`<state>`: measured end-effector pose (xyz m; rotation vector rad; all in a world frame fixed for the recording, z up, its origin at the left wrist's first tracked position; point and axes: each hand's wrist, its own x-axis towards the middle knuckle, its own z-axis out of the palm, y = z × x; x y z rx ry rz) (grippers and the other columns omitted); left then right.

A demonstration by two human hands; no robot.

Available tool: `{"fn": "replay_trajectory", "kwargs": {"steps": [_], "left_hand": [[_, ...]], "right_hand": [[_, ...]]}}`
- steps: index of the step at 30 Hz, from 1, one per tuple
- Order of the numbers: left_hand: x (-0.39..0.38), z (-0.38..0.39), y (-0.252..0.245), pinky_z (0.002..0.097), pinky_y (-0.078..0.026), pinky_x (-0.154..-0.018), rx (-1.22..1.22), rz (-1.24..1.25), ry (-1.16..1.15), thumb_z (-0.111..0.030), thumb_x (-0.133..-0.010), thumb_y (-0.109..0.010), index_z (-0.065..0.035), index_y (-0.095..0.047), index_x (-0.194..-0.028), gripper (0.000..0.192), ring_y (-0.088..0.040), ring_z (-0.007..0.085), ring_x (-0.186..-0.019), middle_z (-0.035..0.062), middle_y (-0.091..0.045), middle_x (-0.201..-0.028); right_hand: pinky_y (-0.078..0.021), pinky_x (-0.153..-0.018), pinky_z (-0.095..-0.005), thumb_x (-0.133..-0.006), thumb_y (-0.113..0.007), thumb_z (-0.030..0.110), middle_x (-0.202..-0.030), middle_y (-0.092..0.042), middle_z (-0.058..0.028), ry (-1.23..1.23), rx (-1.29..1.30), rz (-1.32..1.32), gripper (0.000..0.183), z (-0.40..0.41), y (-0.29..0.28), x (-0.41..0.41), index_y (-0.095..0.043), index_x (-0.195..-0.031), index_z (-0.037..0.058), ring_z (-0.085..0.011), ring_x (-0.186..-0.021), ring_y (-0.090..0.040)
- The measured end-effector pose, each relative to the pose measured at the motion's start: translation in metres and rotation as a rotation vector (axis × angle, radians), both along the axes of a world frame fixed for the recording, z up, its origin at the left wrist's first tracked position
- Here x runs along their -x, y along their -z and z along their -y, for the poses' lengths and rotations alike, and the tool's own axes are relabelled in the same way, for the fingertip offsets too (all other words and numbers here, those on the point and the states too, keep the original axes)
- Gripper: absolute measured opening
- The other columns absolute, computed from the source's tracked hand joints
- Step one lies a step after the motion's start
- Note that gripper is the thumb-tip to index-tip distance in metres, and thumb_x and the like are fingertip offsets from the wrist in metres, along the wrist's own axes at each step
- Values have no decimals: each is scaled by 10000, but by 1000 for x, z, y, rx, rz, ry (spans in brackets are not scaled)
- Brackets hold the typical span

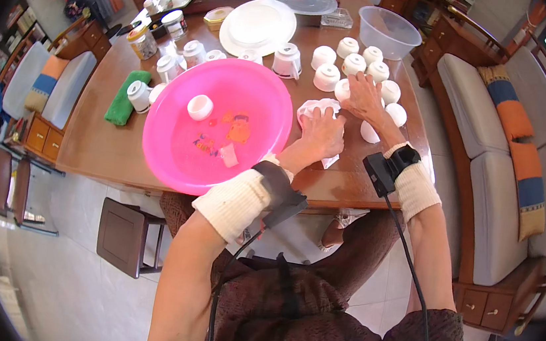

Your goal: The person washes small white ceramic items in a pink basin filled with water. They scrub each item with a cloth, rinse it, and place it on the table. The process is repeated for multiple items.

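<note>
My left hand (322, 130) presses on a crumpled white cloth (318, 106) that lies on the wooden table, right of a pink plastic basin (169, 159). Inside the basin are a small white cup (200, 107) and a pale pink piece (228, 155), perhaps a sponge. My right hand (364, 96) reaches over a group of small white cups (326, 77), most standing upside down. Its fingers touch a white cup (343, 90); whether they grip it is hard to tell. Another white cup (370, 132) sits below that hand, tilted.
A clear plastic bowl (389, 33), a white plate (258, 28) and a handled mug (287, 61) stand beyond. Left of the basin are more mugs (138, 95) and a folded green towel (128, 98). Cables run from both wrist devices. A dark stool (121, 237) stands at left.
</note>
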<state>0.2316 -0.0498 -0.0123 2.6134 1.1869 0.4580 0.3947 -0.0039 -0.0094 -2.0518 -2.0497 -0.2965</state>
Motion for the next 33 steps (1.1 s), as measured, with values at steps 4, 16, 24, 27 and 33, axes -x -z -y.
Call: {"fn": "replay_trajectory", "kwargs": {"steps": [4, 16, 24, 27, 33], "left_hand": [[24, -4, 17, 558, -431, -780, 63, -144, -28, -129, -731, -565, -38, -630, -955, 250, -521, 337, -1046, 181, -546, -1046], [55, 32, -8, 459, -512, -671, 9, -126, 269, -80, -711, -564, 22, -647, -750, 137, -626, 376, -716, 202, -632, -738], [121, 36, -54, 458, -469, -658, -14, 210, 290, -130, -768, -515, 9, -601, -715, 173, -607, 377, -712, 223, -599, -725], [164, 26, -71, 430, -476, -644, -82, 194, 154, -149, -769, -518, 7, -608, -730, 184, -612, 349, -682, 211, -600, -718], [253, 8, -47, 378, -463, -618, 45, 230, -38, -190, -770, -550, -11, -640, -805, 204, -609, 279, -645, 169, -616, -713]], "right_hand": [[-326, -858, -596, -617, -656, 209, -1032, -546, -132, -37, 25, 32, 391, -10, 15, 10, -579, -952, 22, -324, -1033, -490], [-421, -787, -556, -712, -653, 254, -1022, -582, -181, -256, -49, -55, 459, 6, -16, 28, -530, -1107, 54, -366, -995, -534], [-485, -728, -409, -761, -612, 226, -852, -641, -189, -480, -83, -369, 279, 23, -59, 121, -638, -971, 44, -339, -814, -616], [-493, -716, -390, -765, -610, 204, -811, -646, -177, -523, -66, -419, 241, 29, -53, 147, -649, -924, 27, -331, -782, -626], [-471, -711, -392, -789, -573, 157, -802, -633, -174, -751, 37, -426, 192, 40, -19, 185, -648, -921, 40, -336, -774, -604]]}}
